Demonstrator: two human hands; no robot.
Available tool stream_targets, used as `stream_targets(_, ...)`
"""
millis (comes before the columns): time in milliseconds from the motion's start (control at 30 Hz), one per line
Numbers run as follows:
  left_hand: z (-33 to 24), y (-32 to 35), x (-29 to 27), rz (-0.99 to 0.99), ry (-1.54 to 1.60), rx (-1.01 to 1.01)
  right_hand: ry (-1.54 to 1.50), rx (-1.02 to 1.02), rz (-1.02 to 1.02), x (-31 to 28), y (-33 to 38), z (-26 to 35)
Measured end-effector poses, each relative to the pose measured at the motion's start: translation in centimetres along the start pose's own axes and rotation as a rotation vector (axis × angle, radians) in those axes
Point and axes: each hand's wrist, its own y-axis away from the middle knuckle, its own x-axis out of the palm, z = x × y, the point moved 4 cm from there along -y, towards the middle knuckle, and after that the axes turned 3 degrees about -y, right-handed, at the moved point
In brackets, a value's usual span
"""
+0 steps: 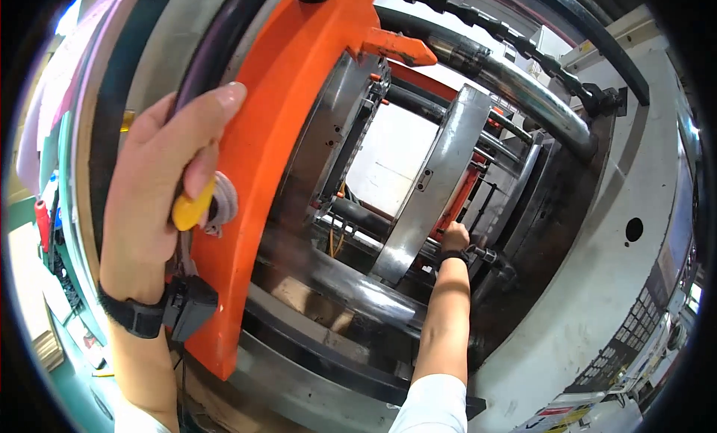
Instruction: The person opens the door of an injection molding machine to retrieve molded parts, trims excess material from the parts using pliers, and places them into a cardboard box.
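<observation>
Injection-molding machine (446, 172), our left hand (149, 179) curled round a black bar (211, 56), near left, our right hand (454, 237) reached inside, its hold unclear.

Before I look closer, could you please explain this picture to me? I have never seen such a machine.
This is one view, from a wide camera worn on the person's head, so straight edges look curved. The large machine has thick, shiny round steel bars, a broad grey steel plate and a pale grey housing. The person's bare left hand is by a bright orange panel; a rounded yellow piece shows at its fingers. The bare right hand reaches inside, to the right of the plate. I cannot tell what either hand holds. At the far left, a green surface bears small items, too unclear to name.
</observation>
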Motion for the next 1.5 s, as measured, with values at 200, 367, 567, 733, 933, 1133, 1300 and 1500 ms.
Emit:
stream_targets(200,0.5,-0.7,-0.9,0.036,-0.067,0.142,-0.277,-0.474,-0.553,-3.7,-1.4,-1.5)
stream_targets(367,-0.1,-0.3,-0.4,0.063,-0.001,-0.078,-0.447,-0.297,-0.163,-8.0,0.0,3.2)
stream_targets(567,0.4,-0.7,-0.5,0.169,0.002,0.003,-0.274,-0.061,-0.013,-16.3,4.1,0.5)
stream_targets(733,-1.8,0.0,0.6,0.052,-0.016,-0.091,-0.763,-0.193,0.131,-30.9,12.1,0.4)
stream_targets(933,-2.0,0.7,1.1,0.056,-0.045,-0.061,-0.812,0.011,0.27,-47.0,28.9,-10.4)
stream_targets(1133,-2.8,1.3,0.6,0.074,0.043,-0.097,-0.421,0.375,0.619,-48.7,38.9,-24.9)
stream_targets(1300,0.1,0.3,0.4,0.308,0.094,0.168,-0.428,0.212,0.472,-47.2,39.0,-20.7)
stream_targets(1500,-0.5,0.1,-0.8,0.312,0.093,-0.059,-1.031,-0.333,0.562,-40.0,30.2,0.4)
